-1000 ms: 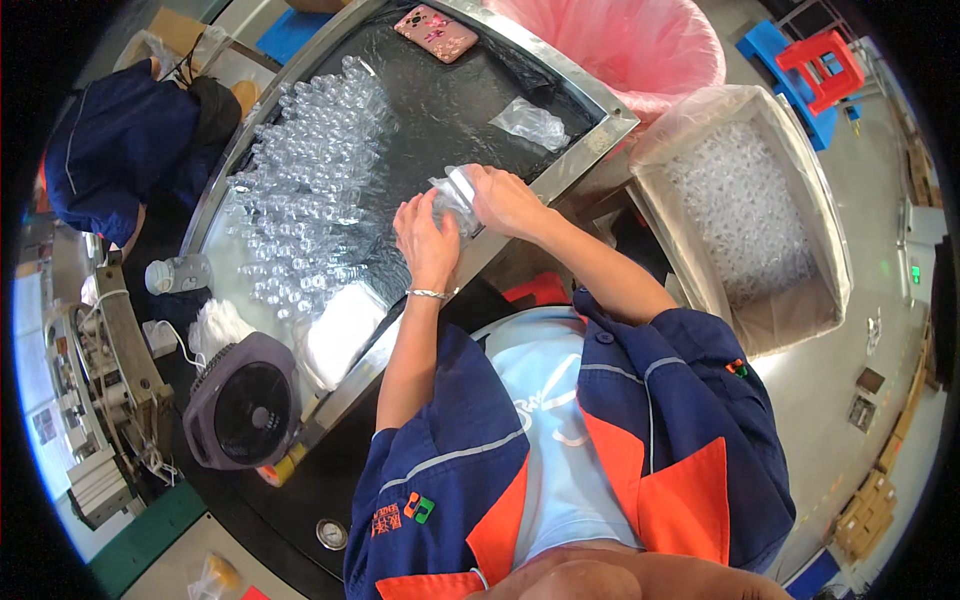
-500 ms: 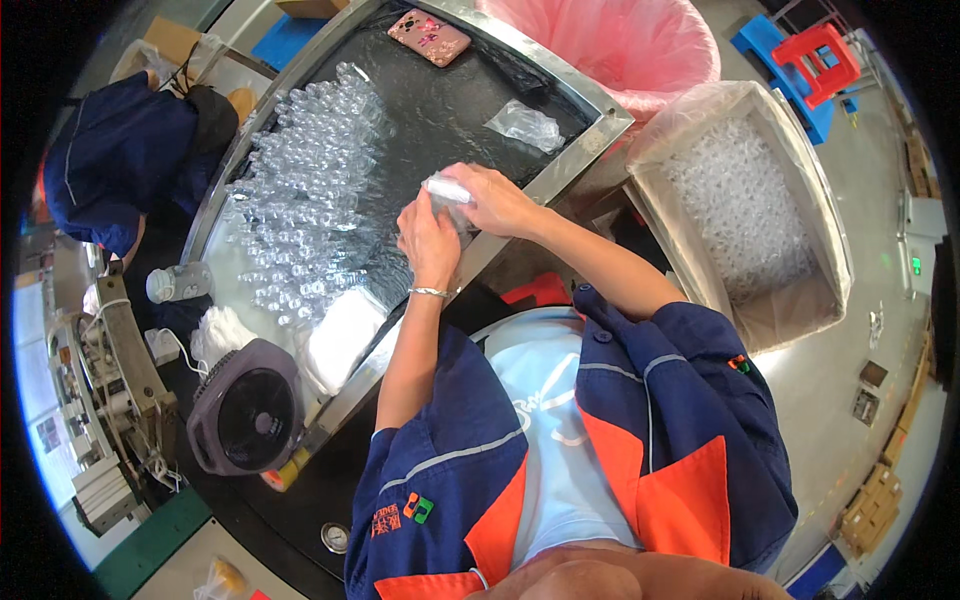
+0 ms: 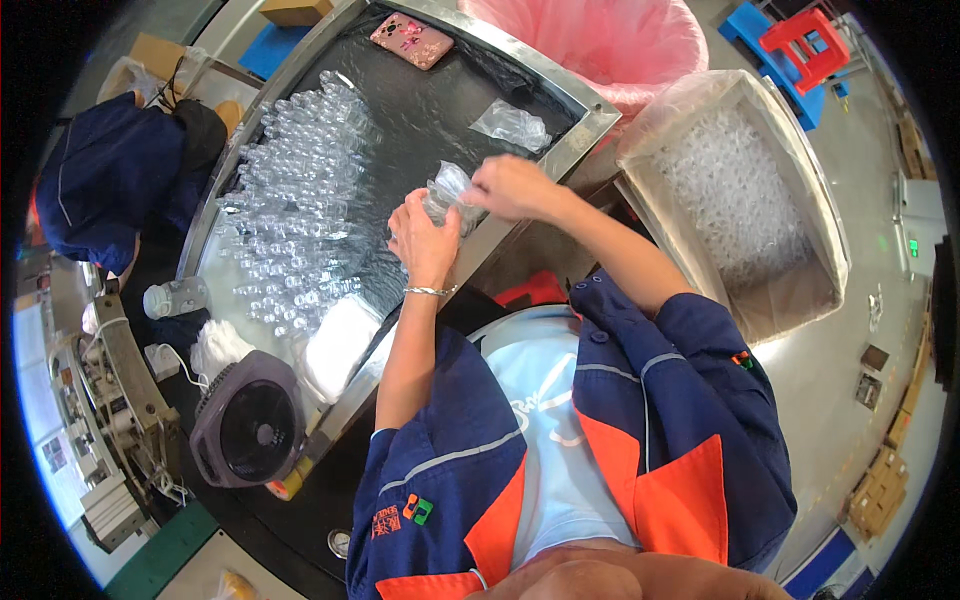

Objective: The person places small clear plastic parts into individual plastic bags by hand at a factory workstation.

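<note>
Tray: dark steel-rimmed work tray (image 3: 585, 118) holding a mass of small clear plastic bottles (image 3: 300, 210)
Box: plastic-lined carton (image 3: 800, 290) filled with clear bottles
Bag: crinkled clear plastic bag (image 3: 450, 190), above the tray's near rim
Grip: left hand (image 3: 425, 240) and right hand (image 3: 510, 185) both closed on the bag, between them

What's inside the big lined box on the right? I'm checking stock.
The box, lined with clear plastic, holds a heap of small clear plastic pieces, piled toward its far end. What lies beneath the heap cannot be seen.
</note>
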A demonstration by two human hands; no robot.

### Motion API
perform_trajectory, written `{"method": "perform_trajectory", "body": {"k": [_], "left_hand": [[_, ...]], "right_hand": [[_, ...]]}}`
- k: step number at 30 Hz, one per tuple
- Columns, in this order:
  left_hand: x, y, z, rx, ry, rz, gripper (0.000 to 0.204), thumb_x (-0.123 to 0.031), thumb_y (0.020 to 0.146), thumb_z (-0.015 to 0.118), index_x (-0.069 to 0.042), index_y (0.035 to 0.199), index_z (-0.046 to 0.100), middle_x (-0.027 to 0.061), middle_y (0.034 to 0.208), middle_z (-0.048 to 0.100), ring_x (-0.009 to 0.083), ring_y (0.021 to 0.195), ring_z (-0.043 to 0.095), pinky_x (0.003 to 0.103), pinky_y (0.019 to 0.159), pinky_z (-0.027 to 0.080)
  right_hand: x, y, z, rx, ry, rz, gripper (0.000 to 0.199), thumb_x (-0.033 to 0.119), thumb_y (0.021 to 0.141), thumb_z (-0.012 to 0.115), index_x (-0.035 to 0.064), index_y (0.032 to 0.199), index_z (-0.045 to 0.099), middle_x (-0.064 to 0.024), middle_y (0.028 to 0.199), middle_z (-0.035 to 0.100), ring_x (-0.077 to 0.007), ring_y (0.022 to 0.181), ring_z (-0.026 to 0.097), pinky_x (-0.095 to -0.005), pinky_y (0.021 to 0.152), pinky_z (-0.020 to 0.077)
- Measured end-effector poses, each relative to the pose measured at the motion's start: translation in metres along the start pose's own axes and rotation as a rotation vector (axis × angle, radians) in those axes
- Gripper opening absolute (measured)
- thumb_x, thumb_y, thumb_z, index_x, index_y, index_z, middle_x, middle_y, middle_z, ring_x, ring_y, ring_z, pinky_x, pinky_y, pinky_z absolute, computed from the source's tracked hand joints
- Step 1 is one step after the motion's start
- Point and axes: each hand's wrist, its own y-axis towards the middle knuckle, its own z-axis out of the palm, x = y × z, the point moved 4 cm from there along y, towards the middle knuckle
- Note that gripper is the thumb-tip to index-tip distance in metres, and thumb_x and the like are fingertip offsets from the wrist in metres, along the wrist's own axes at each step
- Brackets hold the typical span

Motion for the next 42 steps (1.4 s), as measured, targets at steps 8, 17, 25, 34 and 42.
{"method": "perform_trajectory", "body": {"k": [8,17,25,34,42], "left_hand": [[0.003,0.001,0.004,-0.023,-0.026,0.057,0.056,-0.034,0.078,0.070,-0.013,0.126,0.049,0.0155,0.131,0.049,0.0340,0.129,0.037,0.060,0.097,0.033],[0.049,-0.026,-0.044,-0.239,-0.069,0.186,0.055,-0.023,0.085,0.069,0.000,0.129,0.047,0.0227,0.124,0.053,0.0346,0.112,0.054,0.042,0.092,0.045],[0.061,-0.027,-0.018,0.055,-0.278,-0.110,0.056,-0.025,0.080,0.074,0.005,0.122,0.051,0.0152,0.085,0.068,0.0301,0.078,0.067,0.040,0.073,0.052],[-0.001,0.012,0.011,0.072,-0.287,0.023,0.060,-0.028,0.079,0.075,0.004,0.123,0.050,0.0134,0.081,0.068,0.0242,0.072,0.068,0.035,0.067,0.053],[-0.055,0.041,0.036,0.105,-0.313,0.067,0.061,-0.031,0.077,0.076,0.003,0.120,0.050,0.0152,0.081,0.068,0.0320,0.079,0.068,0.040,0.073,0.052]], "right_hand": [[-0.061,0.023,-0.030,-0.456,-0.397,0.101,0.026,0.014,0.085,0.054,-0.0034,0.104,0.058,-0.0257,0.094,0.062,-0.0347,0.092,0.064,-0.0426,0.070,0.0544],[0.000,0.005,-0.008,-0.377,-0.106,0.021,0.030,0.018,0.091,0.047,0.0014,0.113,0.058,-0.0222,0.097,0.061,-0.0378,0.090,0.061,-0.0477,0.074,0.0535],[0.024,0.008,0.017,-0.216,-0.268,0.060,0.051,0.018,0.082,0.060,0.0165,0.132,0.052,-0.0246,0.126,0.047,-0.0380,0.106,0.051,-0.0497,0.081,0.0451],[-0.039,0.010,-0.016,-0.277,-0.384,0.118,0.026,0.019,0.089,0.045,0.0013,0.103,0.058,-0.0335,0.115,0.053,-0.0397,0.102,0.056,-0.0456,0.081,0.0447],[-0.086,-0.005,-0.053,-0.426,-0.339,0.102,0.034,0.014,0.086,0.049,0.0019,0.116,0.058,-0.0309,0.126,0.049,-0.0408,0.110,0.052,-0.0454,0.088,0.0462]]}}
